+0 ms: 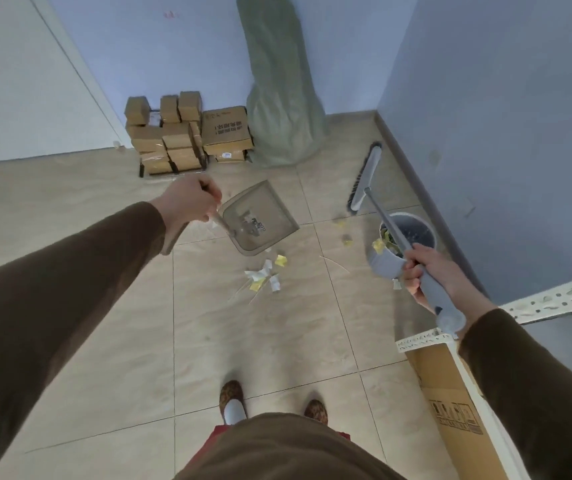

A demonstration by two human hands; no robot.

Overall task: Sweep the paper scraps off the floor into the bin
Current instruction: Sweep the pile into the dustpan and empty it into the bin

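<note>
My left hand grips the handle of a beige dustpan, which hangs just above the tiled floor with a few scraps inside. A small heap of white and yellow paper scraps lies on the floor right below the pan's near edge. My right hand holds the grey handle of a broom, whose head is raised near the right wall. A grey round bin stands under the broom handle, with yellow scraps inside. Two more yellow scraps lie left of the bin.
Stacked cardboard boxes and a tall green sack stand against the far wall. A long cardboard box and a perforated metal rail lie at the right. My feet stand on the tiles below the scraps.
</note>
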